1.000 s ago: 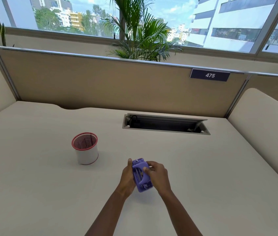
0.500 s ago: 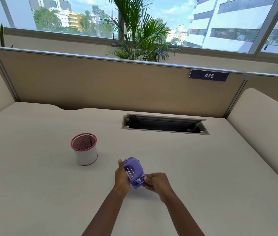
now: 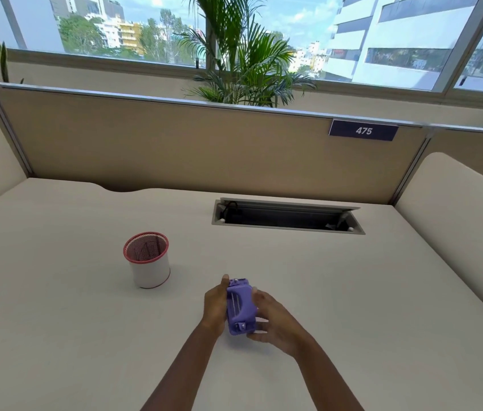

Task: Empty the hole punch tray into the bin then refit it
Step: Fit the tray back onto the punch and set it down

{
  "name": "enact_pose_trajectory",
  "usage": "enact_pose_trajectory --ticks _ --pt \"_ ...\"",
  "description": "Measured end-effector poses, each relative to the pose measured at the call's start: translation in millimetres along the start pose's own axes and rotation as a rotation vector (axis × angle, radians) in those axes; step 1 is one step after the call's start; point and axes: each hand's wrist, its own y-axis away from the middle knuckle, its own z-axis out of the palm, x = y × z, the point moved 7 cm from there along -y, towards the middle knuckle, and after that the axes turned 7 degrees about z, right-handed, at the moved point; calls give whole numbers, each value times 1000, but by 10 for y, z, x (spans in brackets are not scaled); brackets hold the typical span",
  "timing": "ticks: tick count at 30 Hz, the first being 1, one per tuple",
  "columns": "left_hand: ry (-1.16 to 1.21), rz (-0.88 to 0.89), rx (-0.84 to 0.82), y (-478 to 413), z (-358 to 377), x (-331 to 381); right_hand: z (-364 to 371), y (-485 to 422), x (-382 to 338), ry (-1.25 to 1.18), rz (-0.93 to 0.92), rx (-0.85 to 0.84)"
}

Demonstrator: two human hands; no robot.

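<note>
I hold the purple hole punch (image 3: 241, 307) between both hands, lifted just off the desk (image 3: 71, 321), near and to the right of the small red-rimmed bin (image 3: 148, 259). My left hand (image 3: 216, 304) is closed around its left edge, thumb up by the far end. My right hand (image 3: 276, 317) cups the right side with fingers loosely curled against it. The underside seems to be turned up toward me, but I cannot tell whether the tray is still clipped on or already starting to come loose.

The main risk I see is place: the punch is not over the bin but well to the right of it and nearer me. If the tray pops free here, the paper dots spill onto the desk. A hard pull could also make the tray jump and scatter them. The bin looks light and narrow-mouthed, so a knock from my left wrist on the way across could tip it, and a sloppy pour could miss the rim.
</note>
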Motion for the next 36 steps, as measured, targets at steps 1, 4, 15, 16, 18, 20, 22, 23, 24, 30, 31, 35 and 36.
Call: enact_pose_trajectory --ticks 1,4,15,16,18,20,22,23,24,30,31,35,36 --pt "-78 16 -31 25 39 17 -5 -8 -1 27 -12 41" --pt "-181 19 -150 107 173 16 -97 -23 -12 6 -48 176" --pt "-409 25 -346 384 282 -200 -332 -38 -48 -165 -12 291" --pt "-405 23 -350 393 284 -211 -343 -38 -53 -179 -15 303" --pt "-393 12 -368 428 290 -243 -360 -42 -66 -224 -25 324" --pt "-380 -4 -377 473 297 -275 -380 -41 -72 -246 -30 346" --pt "-385 6 -354 488 294 -275 -379 -32 -72 -240 -26 354" --pt "-393 19 -337 489 294 -271 -369 -24 -72 -237 -22 352" --pt "-403 38 -318 485 293 -263 -359 -18 -71 -234 -18 353" --pt "-500 96 -174 455 263 -263 -359 5 -87 -124 -27 433" --pt "-525 104 -155 458 262 -268 -370 8 -93 -90 -38 452" --pt "-575 88 -126 458 263 -305 -438 18 -142 71 -86 551" --pt "-593 81 -136 455 275 -313 -465 16 -154 102 -92 576"
